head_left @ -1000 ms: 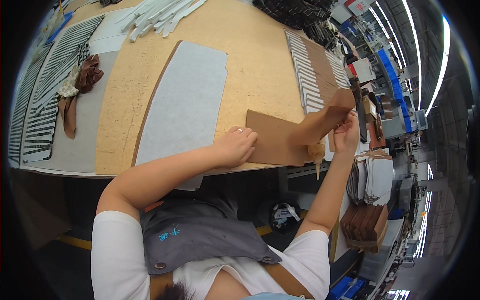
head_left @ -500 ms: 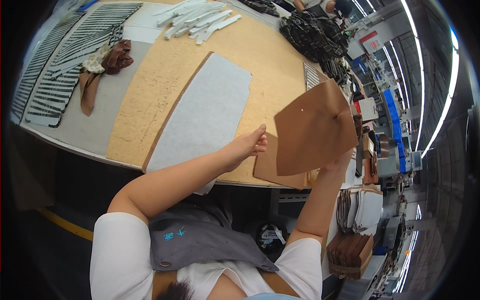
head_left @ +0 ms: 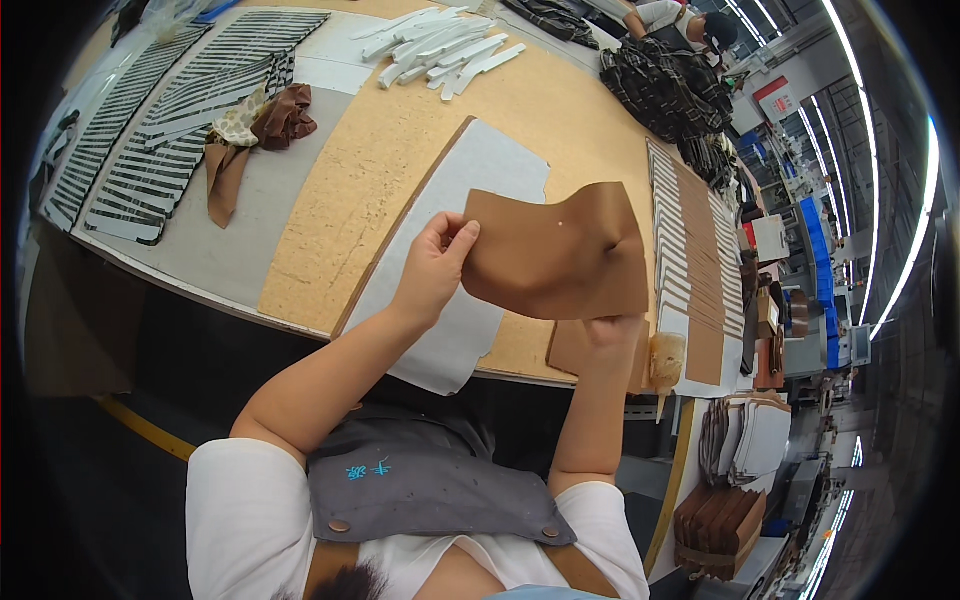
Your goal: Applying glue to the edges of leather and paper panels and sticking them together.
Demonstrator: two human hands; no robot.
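Brown sheet (head_left: pixel 550 252) and left hand (head_left: pixel 436 262) have come together over the last half second: the sheet has swung leftward, and that hand, free before, now pinches its upper left corner, thumb on the near face and fingers behind. Right hand (head_left: pixel 612 328) is under the sheet's lower right part, its fingers hidden, so how far they are closed cannot be told. Between the hands the sheet is raised above the counter (head_left: pixel 320 190), wavy, with a dimple toward its right side. Beneath and beyond the left hand lies a pale panel (head_left: pixel 500 160); just left of the right wrist lies another brown piece (head_left: pixel 566 345). Just right of that wrist is an amber bottle (head_left: pixel 666 362), its narrow nozzle pointing down. Farther right of the right hand are striped pieces (head_left: pixel 672 235).
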